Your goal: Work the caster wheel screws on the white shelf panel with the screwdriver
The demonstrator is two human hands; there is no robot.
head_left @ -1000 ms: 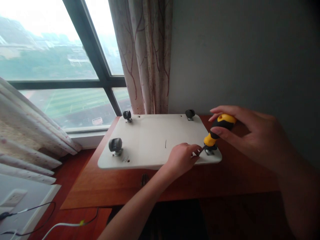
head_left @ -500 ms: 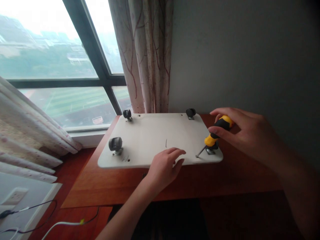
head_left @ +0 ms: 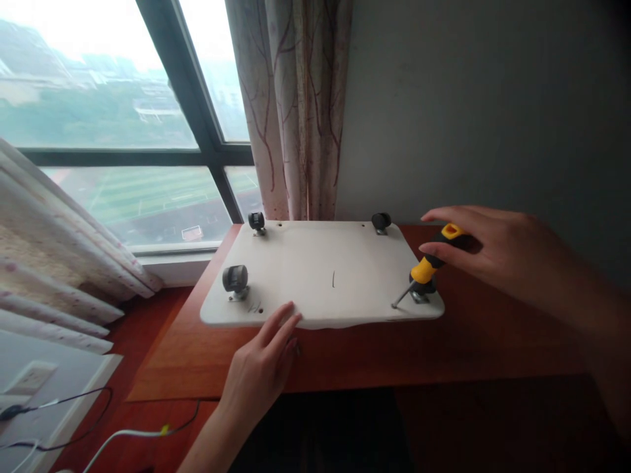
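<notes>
A white board [head_left: 305,263] with rounded corners lies on the wooden table, a black caster wheel near each corner. My right hand [head_left: 473,243] is closed around the black and yellow handle of a screwdriver [head_left: 424,269]. The screwdriver leans, its tip down at a screw [head_left: 394,306] near the board's front right corner, beside the front right caster [head_left: 421,289]. At the board's front edge, my left hand [head_left: 263,355] has its fingers stretched out over the rim, holding nothing. The front left caster [head_left: 235,281] stands upright to the left of those fingers.
The wooden table [head_left: 197,368] extends in front of the board and to its right. Behind it are a curtain [head_left: 300,118], a grey wall [head_left: 444,105] and a window [head_left: 123,105]. Cables [head_left: 128,433] and a wall socket [head_left: 32,380] are at the lower left.
My left hand has moved left along the board's front edge, away from the screwdriver. The screwdriver tip stays at the same corner, and its handle leans slightly further right.
</notes>
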